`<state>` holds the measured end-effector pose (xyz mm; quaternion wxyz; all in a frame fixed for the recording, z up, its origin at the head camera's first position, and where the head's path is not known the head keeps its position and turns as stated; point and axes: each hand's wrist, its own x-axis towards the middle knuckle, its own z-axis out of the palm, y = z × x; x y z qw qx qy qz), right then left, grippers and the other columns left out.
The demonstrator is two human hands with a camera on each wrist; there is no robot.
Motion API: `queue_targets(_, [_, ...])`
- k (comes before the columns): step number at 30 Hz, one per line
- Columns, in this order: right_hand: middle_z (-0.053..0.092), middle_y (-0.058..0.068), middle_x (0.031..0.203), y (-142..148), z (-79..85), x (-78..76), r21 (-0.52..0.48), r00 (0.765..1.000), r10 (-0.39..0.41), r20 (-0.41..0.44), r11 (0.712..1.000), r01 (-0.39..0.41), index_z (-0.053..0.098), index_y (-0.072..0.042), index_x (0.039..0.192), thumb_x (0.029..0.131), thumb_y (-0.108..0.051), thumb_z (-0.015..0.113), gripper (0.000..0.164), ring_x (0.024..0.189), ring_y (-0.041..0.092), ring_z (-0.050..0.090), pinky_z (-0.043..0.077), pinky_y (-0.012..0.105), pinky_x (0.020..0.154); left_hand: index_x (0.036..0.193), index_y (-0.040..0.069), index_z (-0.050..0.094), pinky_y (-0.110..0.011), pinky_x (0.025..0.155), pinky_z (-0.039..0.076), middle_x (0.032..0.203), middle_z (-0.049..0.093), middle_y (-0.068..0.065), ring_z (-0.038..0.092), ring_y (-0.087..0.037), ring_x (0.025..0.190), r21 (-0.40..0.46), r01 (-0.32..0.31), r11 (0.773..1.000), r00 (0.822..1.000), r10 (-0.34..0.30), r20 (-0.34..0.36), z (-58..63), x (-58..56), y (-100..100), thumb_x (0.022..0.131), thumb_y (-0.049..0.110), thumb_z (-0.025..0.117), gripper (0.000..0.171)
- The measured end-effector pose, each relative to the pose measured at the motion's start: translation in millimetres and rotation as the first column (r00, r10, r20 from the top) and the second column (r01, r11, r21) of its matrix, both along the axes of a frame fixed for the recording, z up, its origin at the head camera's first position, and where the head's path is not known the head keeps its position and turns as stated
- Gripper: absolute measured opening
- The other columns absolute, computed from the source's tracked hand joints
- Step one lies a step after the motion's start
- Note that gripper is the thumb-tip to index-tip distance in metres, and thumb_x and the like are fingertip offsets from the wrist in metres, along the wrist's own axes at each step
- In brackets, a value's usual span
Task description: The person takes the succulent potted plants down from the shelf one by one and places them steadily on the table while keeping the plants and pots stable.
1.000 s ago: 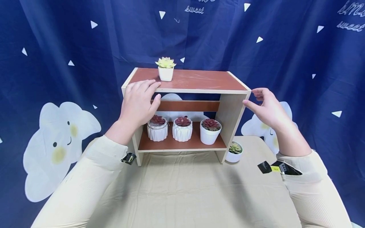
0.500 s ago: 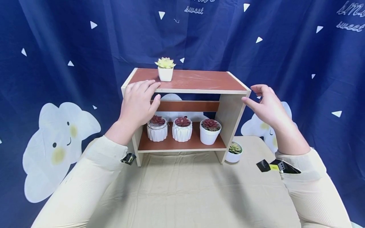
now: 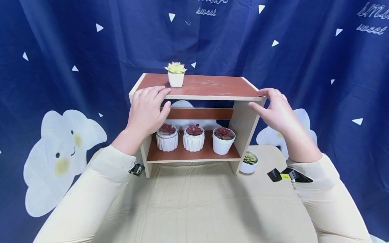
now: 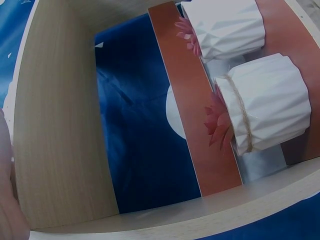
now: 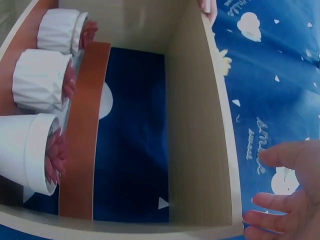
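Note:
A small two-tier shelf (image 3: 200,84) with reddish-brown boards and pale side panels stands on the covered table. My left hand (image 3: 147,109) rests over its top front left corner, fingers lying on the top board and thumb in front of the edge. At the opposite front corner my right hand (image 3: 275,109) hovers, thumb and fingers spread apart, holding nothing. On top stands a yellow-green succulent in a square white pot (image 3: 176,79), just behind the left fingertips. Below, on the lower board, are the left white pot (image 3: 167,141), the middle white pot (image 3: 193,141) and the smooth right pot (image 3: 223,145), each with a red succulent.
Beside the shelf's right side panel, a green succulent in a round white pot (image 3: 249,165) stands on the beige tablecloth (image 3: 194,202), partly hidden by the panel. A blue curtain (image 3: 228,40) with white clouds and triangles hangs close behind.
The right hand rises slightly, then shifts left toward the top right corner of the shelf. My left hand and the pots stay put.

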<state>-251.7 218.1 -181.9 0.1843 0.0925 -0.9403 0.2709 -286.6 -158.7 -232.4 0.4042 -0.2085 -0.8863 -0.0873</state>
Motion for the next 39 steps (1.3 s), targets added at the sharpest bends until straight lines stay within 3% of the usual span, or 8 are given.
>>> queue_targets(7, [0.043,0.023,0.145,-10,0.3,0.1,0.014,1.0,0.016,-0.012,1.0,-0.015,0.046,-0.002,0.141,0.096,-0.044,0.062,0.063,0.129,0.039,0.034,0.035,0.059,0.102,0.139,0.012,0.059,-0.051,0.108,0.032,0.143,0.056,-0.011,0.049,-0.033,0.132,-0.002,0.003,1.0,1.0,-0.003,-0.004,-0.7,-0.4,0,0.099,0.037,0.045,0.049])
queue_targets(28, [0.045,0.02,0.146,-36,-0.8,-7.4,0.044,0.996,0.09,-0.019,0.995,-0.089,0.049,-0.004,0.138,0.096,-0.037,0.065,0.057,0.136,0.038,0.03,0.031,0.058,0.108,0.139,0.012,0.059,-0.051,0.107,0.032,0.143,0.057,-0.01,0.048,-0.033,0.132,-0.001,0.003,1.0,1.0,-0.003,-0.003,-1.2,0.7,0,0.099,0.037,0.044,0.049])
queue_targets(39, [0.051,0.017,0.14,-41,-6.7,-18.5,0.042,0.988,0.129,-0.084,0.991,-0.126,0.051,-0.003,0.134,0.094,-0.032,0.068,0.052,0.136,0.036,0.032,0.027,0.052,0.11,0.138,0.011,0.06,-0.051,0.107,0.033,0.142,0.057,-0.011,0.049,-0.033,0.131,0.004,0.015,1.0,1.0,-0.015,-0.017,-1.3,0.8,-1,0.099,0.036,0.044,0.049])
